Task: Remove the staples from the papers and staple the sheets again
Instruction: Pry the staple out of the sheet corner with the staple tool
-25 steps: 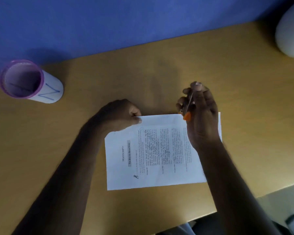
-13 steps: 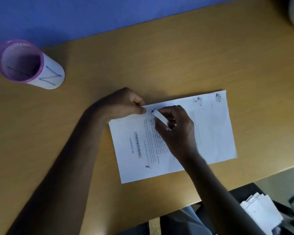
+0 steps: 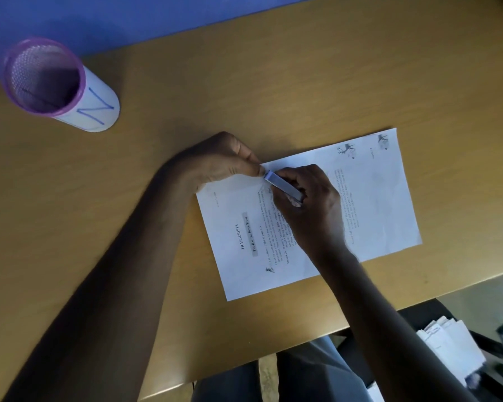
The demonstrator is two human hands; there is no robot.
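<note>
Papers [image 3: 369,198] flat on tabletop [image 3: 244,91]; thin, limp, tear-prone. Left hand [image 3: 224,163] fingers pinch stapled corner. Right hand [image 3: 311,204] fingers grip small grey tool [image 3: 282,185], tip at corner. Best hold: beside staple.

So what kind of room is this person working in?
Probably an office or classroom desk. A wooden table stands against a blue wall, with a purple mesh pen holder on it and printed papers headed "Transcripts".
</note>
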